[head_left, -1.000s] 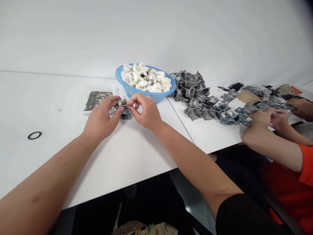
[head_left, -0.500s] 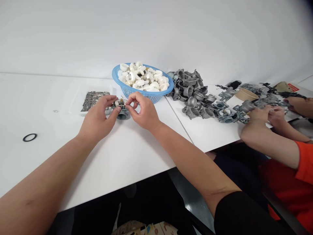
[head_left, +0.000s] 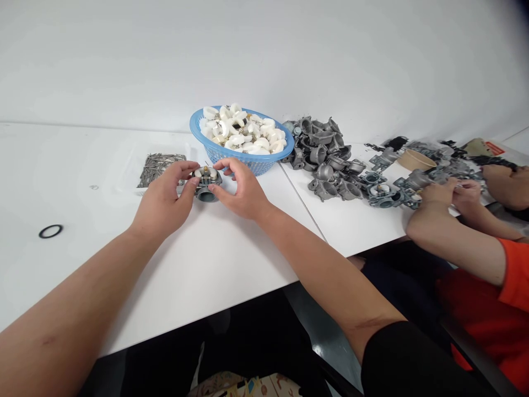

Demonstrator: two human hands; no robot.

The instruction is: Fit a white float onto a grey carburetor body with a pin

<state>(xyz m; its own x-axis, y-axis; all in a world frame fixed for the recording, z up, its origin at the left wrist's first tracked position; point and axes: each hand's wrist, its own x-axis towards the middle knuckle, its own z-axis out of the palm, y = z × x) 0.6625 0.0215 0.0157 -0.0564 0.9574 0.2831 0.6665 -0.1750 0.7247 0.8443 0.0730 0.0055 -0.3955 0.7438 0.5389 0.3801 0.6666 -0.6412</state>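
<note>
A grey metal carburetor body point(head_left: 206, 194) sits on the white table with a white float point(head_left: 213, 175) and a small brass part showing in its open top. My left hand point(head_left: 165, 193) grips its left side, thumb in front and fingers behind. On the other side, my right hand point(head_left: 239, 190) has its thumb against the front right of the body and its index finger curled at the back right edge. Its other fingers are partly hidden behind the index finger.
A clear tray of metal pins point(head_left: 159, 162) lies behind my left hand. Behind the carburetor stands a blue basket point(head_left: 243, 157) of white floats. Grey metal bowls point(head_left: 320, 138) are heaped to the right. A co-worker's hands point(head_left: 440, 193) handle parts farther right. A black ring point(head_left: 50, 231) lies left.
My right thumb and index finger have parted from a pinch over the float's right side. The thumb has come down onto the carburetor's front. My left hand stays in place.
</note>
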